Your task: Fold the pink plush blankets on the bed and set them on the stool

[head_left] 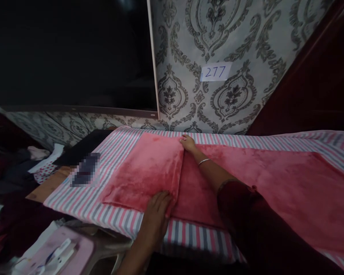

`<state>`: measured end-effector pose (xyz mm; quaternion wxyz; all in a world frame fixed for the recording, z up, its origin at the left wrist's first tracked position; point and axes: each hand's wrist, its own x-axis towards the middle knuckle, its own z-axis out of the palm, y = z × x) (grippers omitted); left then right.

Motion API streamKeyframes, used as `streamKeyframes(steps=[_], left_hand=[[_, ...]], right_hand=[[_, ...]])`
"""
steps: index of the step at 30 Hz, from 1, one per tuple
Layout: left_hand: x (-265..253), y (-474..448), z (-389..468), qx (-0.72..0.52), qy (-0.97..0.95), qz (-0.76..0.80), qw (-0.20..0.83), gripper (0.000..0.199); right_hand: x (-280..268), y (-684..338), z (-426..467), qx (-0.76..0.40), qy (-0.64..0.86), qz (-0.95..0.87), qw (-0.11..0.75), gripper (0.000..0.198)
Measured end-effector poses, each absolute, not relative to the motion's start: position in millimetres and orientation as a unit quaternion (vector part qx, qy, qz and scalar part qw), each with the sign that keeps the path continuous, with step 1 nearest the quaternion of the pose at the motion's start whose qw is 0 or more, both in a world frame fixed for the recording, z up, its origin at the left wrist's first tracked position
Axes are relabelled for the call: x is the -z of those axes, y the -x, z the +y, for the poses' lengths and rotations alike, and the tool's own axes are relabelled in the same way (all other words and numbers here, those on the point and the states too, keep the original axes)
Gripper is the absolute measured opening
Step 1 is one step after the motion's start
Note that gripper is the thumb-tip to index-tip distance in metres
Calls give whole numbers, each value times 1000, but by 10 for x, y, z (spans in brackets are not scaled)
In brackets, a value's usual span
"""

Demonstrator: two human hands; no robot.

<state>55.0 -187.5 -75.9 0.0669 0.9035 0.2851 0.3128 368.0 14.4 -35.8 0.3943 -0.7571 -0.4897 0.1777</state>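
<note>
A coral-red plush cloth (275, 183) lies along the table, its left part folded over into a double layer (143, 168). At the far corner of this folded flap, my right hand (187, 143) pinches the cloth's edge between thumb and fingers. My left hand (159, 204) is at the flap's near corner, its fingers curled over the edge; the thumb is mostly hidden. Between my hands the flap's right edge runs nearly straight. Under the cloth is a pink, grey and white striped sheet (129, 141).
A dark blurred-out item (86, 170) lies on the sheet at left. A large black screen (74, 57) hangs over the table's back left. Below left are a pink stool top (71, 248) with small items and piled clothes. A paper marked 277 (216, 71) is on the wall.
</note>
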Motion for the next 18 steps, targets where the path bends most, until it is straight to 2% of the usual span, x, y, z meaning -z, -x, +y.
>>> streamKeyframes(steps=[5, 18], left_hand=[[653, -524, -1899, -335, -892, 287, 97, 43], [377, -621, -2009, -403, -858, 294, -122, 22]], right_hand=[[377, -3728, 36, -170, 758, -500, 383, 49], [369, -3710, 28, -157, 706, -537, 434, 56]])
